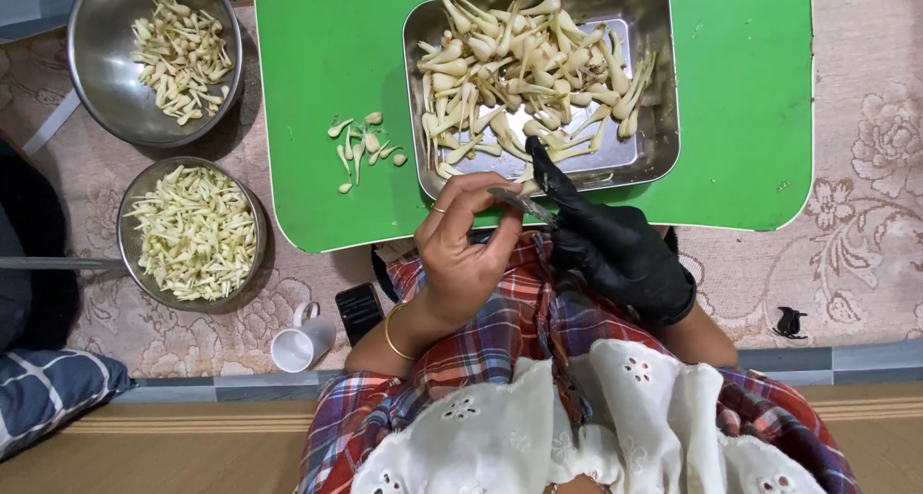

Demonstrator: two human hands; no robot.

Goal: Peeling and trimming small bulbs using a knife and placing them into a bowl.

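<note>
Two hands meet just below the near rim of the steel tray, which serves as the landmark for all that follows.

Left hand: bare, forearm rising from the lap, wrist bent back, a gold bangle on the wrist and a ring on one finger. Its fingers are curled inward and pressed together, thumb against fingertips, pinching one end of a thin pale stalk held level at the tray's near edge.

Right hand: in a black glove, forearm coming up from the lap at the tray's near right. Most fingers are folded around the other end of the stalk; the index finger is stretched out straight, its tip resting over the tray's near rim among the pieces there.

Tray contents: a loose heap of pale, long-stemmed buds.

Under the tray: a green board.

Left of the tray, on the board: a small scatter of trimmed bits.

Further left, off the board: two round steel bowls, the far bowl with short pale pieces, the near bowl with fine pale strips.

Near left of the tray, on the patterned mat: a dark phone and a white cup.
</note>
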